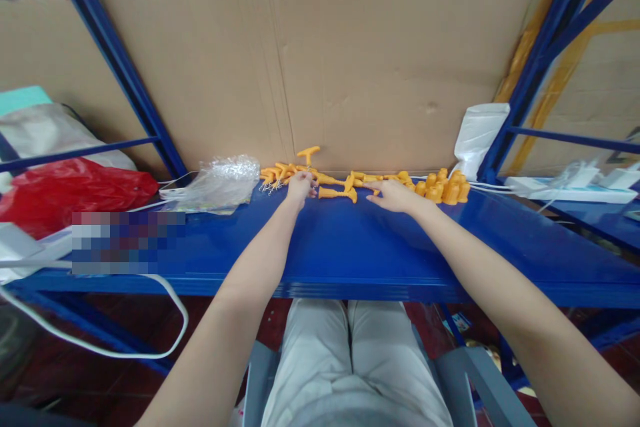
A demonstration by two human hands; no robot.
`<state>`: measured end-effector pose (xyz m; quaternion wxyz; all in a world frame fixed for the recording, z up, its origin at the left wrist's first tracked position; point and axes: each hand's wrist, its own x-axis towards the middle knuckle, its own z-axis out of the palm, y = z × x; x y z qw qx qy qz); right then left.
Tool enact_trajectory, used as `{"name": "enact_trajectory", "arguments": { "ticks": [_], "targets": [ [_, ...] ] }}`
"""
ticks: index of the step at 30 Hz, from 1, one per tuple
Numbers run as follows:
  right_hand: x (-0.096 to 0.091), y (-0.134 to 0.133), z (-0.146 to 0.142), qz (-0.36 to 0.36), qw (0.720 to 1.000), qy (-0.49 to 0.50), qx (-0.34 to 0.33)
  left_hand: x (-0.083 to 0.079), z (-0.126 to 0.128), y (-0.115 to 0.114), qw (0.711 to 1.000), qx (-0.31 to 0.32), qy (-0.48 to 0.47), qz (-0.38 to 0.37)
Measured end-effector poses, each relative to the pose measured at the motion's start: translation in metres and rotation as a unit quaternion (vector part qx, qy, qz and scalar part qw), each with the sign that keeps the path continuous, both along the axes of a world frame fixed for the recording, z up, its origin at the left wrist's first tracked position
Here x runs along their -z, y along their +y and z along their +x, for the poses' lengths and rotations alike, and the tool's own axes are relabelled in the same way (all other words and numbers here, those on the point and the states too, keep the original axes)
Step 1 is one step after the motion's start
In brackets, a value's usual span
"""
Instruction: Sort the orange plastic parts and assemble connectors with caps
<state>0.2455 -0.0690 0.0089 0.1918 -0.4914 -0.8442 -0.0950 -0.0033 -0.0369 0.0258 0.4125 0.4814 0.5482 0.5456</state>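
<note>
Both my arms reach across a blue shelf (350, 247) to a row of small orange plastic parts (350, 181) lying along its back edge. My left hand (300, 188) is curled, its fingers closed on something small among the left parts, where thin metal springs or clips (267, 185) lie. My right hand (393, 195) lies low on the shelf with its fingers stretched toward an orange T-shaped piece (337, 193); it touches or nearly touches that piece. One orange T-piece (309, 153) stands upright behind my left hand. A cluster of orange caps (445, 188) sits to the right.
A cardboard sheet (350, 67) backs the shelf. A clear plastic bag (220, 183) lies left of the parts, a red bag (70, 190) farther left. A white bag (477, 137) leans by the right blue upright. White power strips (565, 188) and a white cable (125, 347) lie around.
</note>
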Motion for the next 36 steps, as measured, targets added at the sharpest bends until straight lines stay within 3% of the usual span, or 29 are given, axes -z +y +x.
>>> {"name": "enact_trajectory", "arguments": {
  "ticks": [6, 17, 23, 36],
  "targets": [
    [0.003, 0.002, -0.002, -0.007, 1.000, -0.006, -0.027, 0.007, -0.018, 0.009, 0.997, -0.049, 0.023, -0.052],
    [-0.006, -0.012, -0.011, -0.054, 0.998, -0.020, 0.000, 0.013, -0.028, 0.019, 0.996, -0.049, -0.033, -0.072],
    [-0.003, -0.008, -0.009, -0.038, 0.999, -0.028, -0.011, 0.013, -0.029, 0.019, 0.994, -0.059, -0.065, -0.069],
    [0.001, -0.001, -0.005, -0.065, 0.997, -0.026, -0.015, 0.016, -0.025, 0.024, 0.993, -0.096, -0.001, -0.065]
  ]
}}
